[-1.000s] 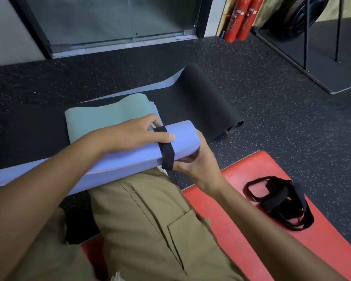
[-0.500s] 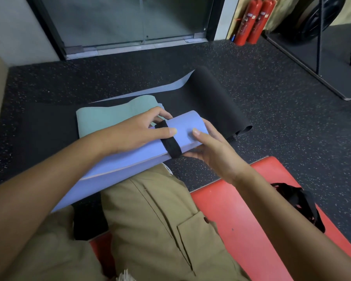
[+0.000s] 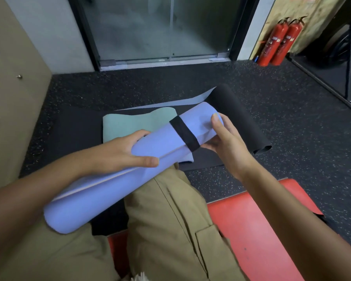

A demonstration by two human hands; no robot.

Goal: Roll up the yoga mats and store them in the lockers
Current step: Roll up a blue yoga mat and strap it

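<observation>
Across my lap: rolled blue mat [image 3: 118, 191] — long axis from near left up to far right.
Strap: black band [image 3: 184, 136] around its far end.
Left hand [image 3: 120, 154]: fingers curled over the roll's middle.
Right hand [image 3: 227, 142]: gripping the far end, thumb on top.
Left edge: lockers [image 3: 10, 102] near.
Ahead: teal mat [image 3: 134, 123] and black mat [image 3: 241, 122] on dark floor [image 3: 292, 128] — open room at right.

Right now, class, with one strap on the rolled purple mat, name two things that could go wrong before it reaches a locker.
1. The black strap binds only the end near the right hand. The near end of the purple mat looks wider and may unroll once the left hand lets go.
2. The green mat and black mat lie unrolled on the floor, so a step there could slip.
</observation>
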